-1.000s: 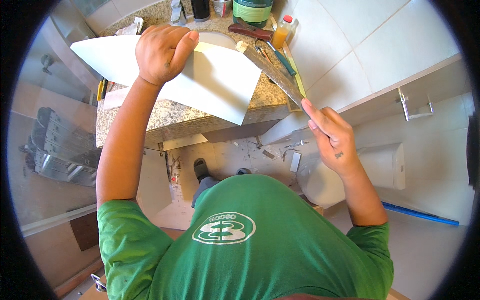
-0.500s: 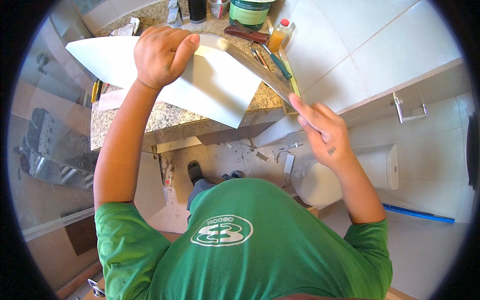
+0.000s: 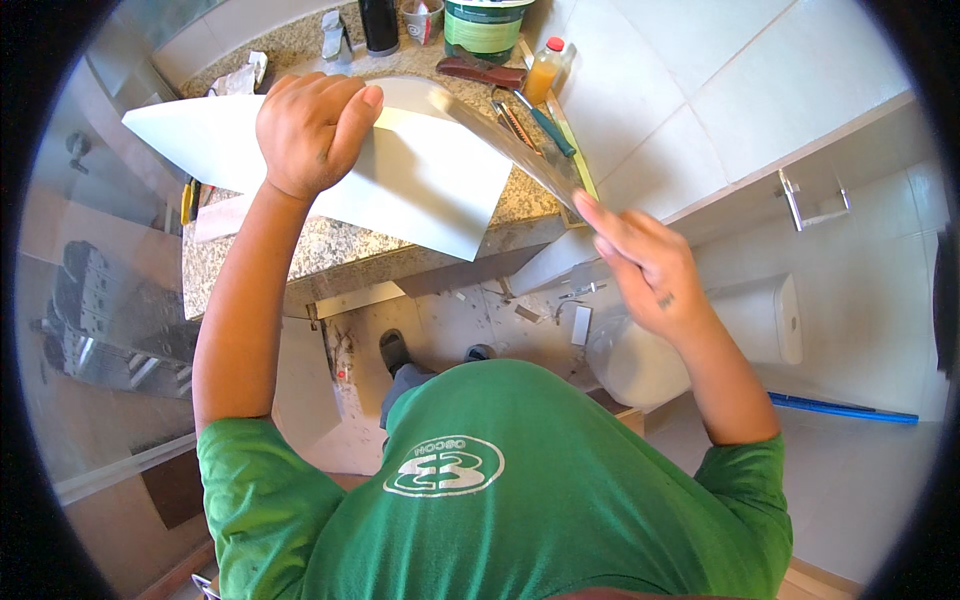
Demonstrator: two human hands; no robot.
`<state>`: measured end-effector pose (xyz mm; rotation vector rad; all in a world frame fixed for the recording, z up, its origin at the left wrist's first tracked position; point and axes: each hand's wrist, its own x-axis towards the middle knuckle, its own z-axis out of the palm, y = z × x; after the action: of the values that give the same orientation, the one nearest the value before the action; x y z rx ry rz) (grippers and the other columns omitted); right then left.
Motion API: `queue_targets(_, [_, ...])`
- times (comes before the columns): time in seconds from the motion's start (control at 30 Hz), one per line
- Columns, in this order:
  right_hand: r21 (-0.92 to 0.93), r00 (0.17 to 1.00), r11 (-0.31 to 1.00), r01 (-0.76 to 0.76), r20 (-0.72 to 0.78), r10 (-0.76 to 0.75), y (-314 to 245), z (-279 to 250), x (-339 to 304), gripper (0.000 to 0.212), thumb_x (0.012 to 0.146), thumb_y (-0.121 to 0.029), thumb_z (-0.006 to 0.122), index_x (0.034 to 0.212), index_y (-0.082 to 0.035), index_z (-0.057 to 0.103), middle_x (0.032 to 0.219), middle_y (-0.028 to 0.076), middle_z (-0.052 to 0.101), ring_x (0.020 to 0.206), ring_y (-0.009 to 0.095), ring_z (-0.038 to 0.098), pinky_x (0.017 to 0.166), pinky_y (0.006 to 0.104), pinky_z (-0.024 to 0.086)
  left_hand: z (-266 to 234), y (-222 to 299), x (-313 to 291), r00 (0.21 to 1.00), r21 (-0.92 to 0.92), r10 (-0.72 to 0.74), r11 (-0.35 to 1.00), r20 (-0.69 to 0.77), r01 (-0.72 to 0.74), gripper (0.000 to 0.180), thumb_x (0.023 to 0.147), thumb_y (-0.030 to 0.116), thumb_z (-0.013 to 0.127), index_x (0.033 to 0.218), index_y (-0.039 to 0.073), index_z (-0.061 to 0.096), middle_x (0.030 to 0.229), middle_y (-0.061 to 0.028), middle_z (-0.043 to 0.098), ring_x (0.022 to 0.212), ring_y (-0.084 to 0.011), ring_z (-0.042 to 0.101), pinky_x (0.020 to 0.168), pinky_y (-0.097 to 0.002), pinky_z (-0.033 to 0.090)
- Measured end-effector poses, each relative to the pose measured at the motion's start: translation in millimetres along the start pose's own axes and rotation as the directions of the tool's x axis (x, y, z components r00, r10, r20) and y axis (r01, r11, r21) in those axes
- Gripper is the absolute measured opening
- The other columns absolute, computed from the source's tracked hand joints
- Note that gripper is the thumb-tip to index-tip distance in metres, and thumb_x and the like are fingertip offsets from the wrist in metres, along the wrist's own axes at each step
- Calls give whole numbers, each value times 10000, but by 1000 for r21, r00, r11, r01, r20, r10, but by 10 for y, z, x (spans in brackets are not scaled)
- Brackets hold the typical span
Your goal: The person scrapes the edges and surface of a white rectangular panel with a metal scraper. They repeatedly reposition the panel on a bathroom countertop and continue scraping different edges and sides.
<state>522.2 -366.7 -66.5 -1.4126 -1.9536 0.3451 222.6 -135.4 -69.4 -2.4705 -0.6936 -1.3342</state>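
Observation:
My left hand (image 3: pixel 308 132) is closed over the upper edge of a white sheet or panel (image 3: pixel 440 165). The panel lies tilted over the granite countertop (image 3: pixel 320 248), one corner sticking out past the front edge. In my right hand (image 3: pixel 650 262) is the near end of a long, flat grey tool (image 3: pixel 525 158), file-like in shape. Motion blurs the tool, so its exact kind is unclear. Its far, pale end reaches the panel's right upper edge, slanting up and left from my fingers. Whether it touches that edge I cannot tell.
Behind the panel stand a green bucket (image 3: pixel 487 32), a black cylinder (image 3: pixel 379 25), a faucet (image 3: pixel 336 38) and a red-capped bottle (image 3: pixel 543 72). A cutter (image 3: pixel 512 122) and a teal-handled tool (image 3: pixel 550 130) lie at right. Below are a toilet (image 3: pixel 640 362) and floor debris.
The whole view has shifted slightly, with the countertop things sitting a little differently in it. Both hands keep their holds on the panel and the flat tool, which is blurred in both frames.

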Motion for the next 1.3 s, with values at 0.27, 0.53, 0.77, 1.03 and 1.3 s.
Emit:
queue_targets(0.27, [24, 1000, 999, -26, 7, 26, -19, -70, 40, 658, 926, 80, 596, 1485, -268, 593, 798, 105, 586, 670, 218, 565, 661, 324, 501, -7, 7, 9, 1000, -13, -7, 1000, 19, 8, 333, 964, 282, 613, 703, 88, 687, 663, -68, 639, 609, -276, 579, 613, -393, 434])
queue_targets(0.53, [28, 1000, 999, -19, 4, 19, 46, 51, 123, 591, 979, 29, 598, 1498, -253, 581, 754, 55, 479, 668, 159, 478, 651, 293, 443, -19, 17, 14, 999, -11, -19, 1000, 37, 20, 317, 951, 261, 619, 692, 86, 673, 659, -77, 634, 605, -285, 578, 614, -396, 433])
queue_targets(0.77, [-19, 998, 998, 53, -27, -54, 26, -89, 202, 630, 960, 54, 597, 1504, -263, 575, 753, 56, 487, 668, 164, 491, 649, 300, 450, -44, 41, 26, 997, -30, -34, 999, 62, 36, 307, 942, 244, 621, 687, 79, 667, 671, -85, 645, 612, -290, 591, 615, -402, 434])
queue_targets(1.03, [-55, 995, 996, -65, 75, 69, -159, -120, -31, 687, 923, 76, 611, 1506, -284, 567, 744, 80, 527, 659, 206, 538, 621, 335, 462, -34, 17, 25, 998, -21, -7, 1000, 58, 8, 286, 932, 224, 634, 694, 69, 668, 682, -91, 655, 614, -298, 591, 618, -405, 435])
queue_targets(1.3, [-125, 998, 992, -12, 65, 20, -114, -165, 152, 701, 922, 87, 605, 1523, -269, 547, 754, 86, 541, 672, 218, 549, 631, 340, 463, -20, -6, 10, 998, -47, -14, 999, 54, 16, 285, 936, 219, 630, 698, 67, 667, 694, -102, 658, 606, -293, 582, 608, -401, 422])
